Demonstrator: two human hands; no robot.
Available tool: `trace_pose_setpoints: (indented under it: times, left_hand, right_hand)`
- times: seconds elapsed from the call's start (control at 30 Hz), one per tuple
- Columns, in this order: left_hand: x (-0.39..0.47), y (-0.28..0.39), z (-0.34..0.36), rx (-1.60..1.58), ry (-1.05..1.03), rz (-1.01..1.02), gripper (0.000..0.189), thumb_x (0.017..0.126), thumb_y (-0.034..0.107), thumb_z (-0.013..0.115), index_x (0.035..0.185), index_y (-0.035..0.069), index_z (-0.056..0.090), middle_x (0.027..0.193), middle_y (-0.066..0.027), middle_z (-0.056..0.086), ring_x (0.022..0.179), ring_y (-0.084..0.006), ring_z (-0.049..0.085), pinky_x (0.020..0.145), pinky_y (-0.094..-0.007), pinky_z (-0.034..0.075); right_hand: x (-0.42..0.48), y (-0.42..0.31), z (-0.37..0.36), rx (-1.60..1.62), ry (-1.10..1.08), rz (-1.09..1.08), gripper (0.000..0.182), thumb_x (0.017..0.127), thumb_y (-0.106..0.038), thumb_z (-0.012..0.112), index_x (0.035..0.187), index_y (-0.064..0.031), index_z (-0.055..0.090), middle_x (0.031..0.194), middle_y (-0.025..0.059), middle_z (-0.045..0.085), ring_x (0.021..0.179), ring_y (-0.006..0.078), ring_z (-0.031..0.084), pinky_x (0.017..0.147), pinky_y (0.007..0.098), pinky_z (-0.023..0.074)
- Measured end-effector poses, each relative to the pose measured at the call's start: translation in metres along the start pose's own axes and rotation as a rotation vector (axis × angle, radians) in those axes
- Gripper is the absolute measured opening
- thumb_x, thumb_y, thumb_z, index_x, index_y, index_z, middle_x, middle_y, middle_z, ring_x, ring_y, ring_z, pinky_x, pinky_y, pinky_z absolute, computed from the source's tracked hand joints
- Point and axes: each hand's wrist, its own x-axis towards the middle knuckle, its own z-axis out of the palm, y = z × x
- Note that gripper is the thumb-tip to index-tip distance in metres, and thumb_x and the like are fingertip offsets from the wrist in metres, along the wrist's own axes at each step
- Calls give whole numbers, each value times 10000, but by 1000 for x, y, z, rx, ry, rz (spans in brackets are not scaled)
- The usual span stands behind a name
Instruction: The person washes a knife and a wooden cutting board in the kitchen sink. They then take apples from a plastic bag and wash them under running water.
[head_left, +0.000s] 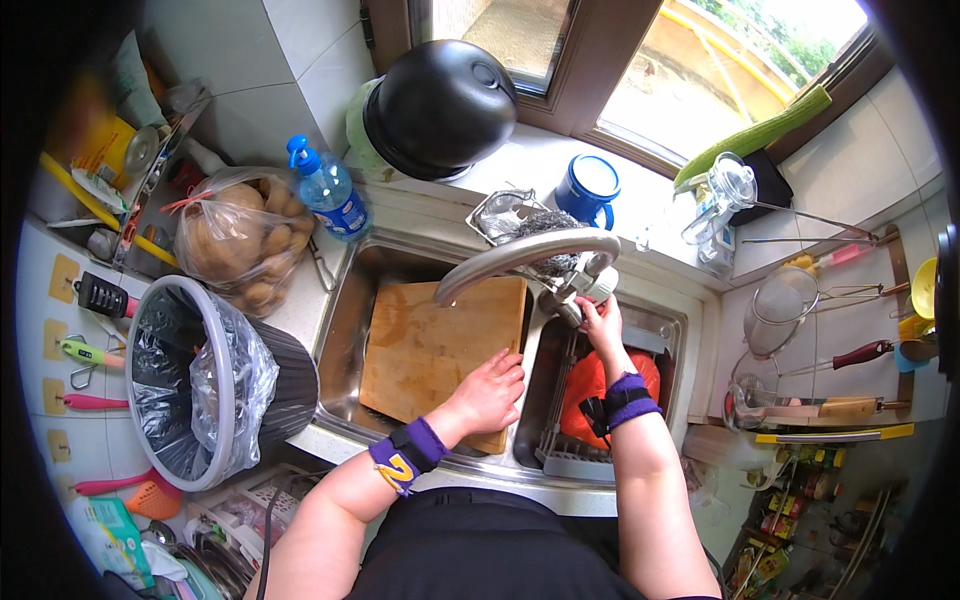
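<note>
A wet wooden cutting board (442, 337) lies tilted in the left basin of a steel double sink (337, 360). My left hand (487, 394) rests at the board's right edge near the divider, fingers together; whether it grips the board I cannot tell. Behind the divider, my right hand (602, 322) has its fingers on the base of the faucet (532, 247), whose curved spout reaches over the board. In the right basin, a red plastic bag or bowl (585, 394) sits in a grey drying rack (577, 466), partly hidden by my right wrist.
At left stand a lined trash bin (296, 375), a bag of potatoes (247, 247) and a blue pump bottle (330, 195). On the sill are a black pot (446, 109), a blue mug (587, 187) and a long green gourd (757, 135). Steel wool (551, 225) sits behind the faucet.
</note>
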Motion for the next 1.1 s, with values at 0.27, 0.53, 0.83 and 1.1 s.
trace_pose_setpoints:
  times: [0.27,0.53,0.83,1.1]
  left_hand:
    - [3,-10,-22,-38,62,-10,208,679,195,621,804,28,631,1018,-97,590,1202,-285,463,1079,-404,352]
    - [0,-12,-27,-10,120,-12,120,691,153,586,749,51,614,984,-74,578,1202,-270,467,1068,-392,364]
    - [0,-13,-32,20,71,-4,203,687,191,606,801,27,642,1005,-83,592,1215,-272,458,1087,-383,341]
    - [-11,-15,-42,-73,101,-42,176,726,145,585,858,36,622,1148,-89,561,1269,-270,417,1103,-410,318]
  right_hand:
    - [0,1,3,41,7,-7,197,888,-132,611,968,-2,488,751,73,664,508,105,555,459,256,449]
    - [2,9,3,52,6,-39,193,892,-103,590,976,-3,448,798,91,686,498,105,545,453,247,443]
    - [-6,-4,0,103,4,69,284,905,-125,613,1092,-4,437,946,118,678,630,99,569,512,240,458]
    - [-130,-73,84,482,-145,330,436,1005,-358,431,1347,-87,410,1242,106,502,1079,174,530,868,309,504]
